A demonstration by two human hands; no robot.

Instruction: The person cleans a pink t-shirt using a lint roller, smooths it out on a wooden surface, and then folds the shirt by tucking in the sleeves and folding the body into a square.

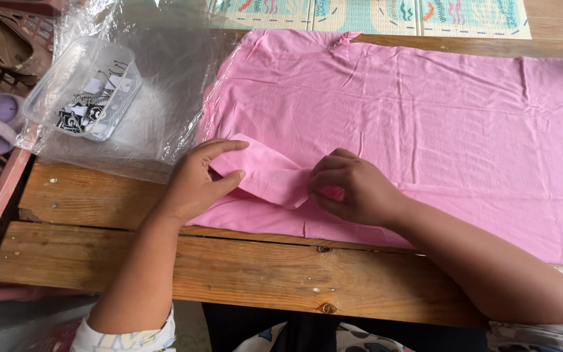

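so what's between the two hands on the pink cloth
In the head view, a folded-over flap of the pink garment lies between the left hand and the right hand; both press on its ends.

- Left hand (197, 182) and right hand (353, 189) pinch a folded sleeve (268, 173) of the pink shirt (425, 117).
- Shirt lies flat on the wooden desk (242, 267).
- Clear plastic box (86, 88) rests on plastic sheet (171, 78), upper left.
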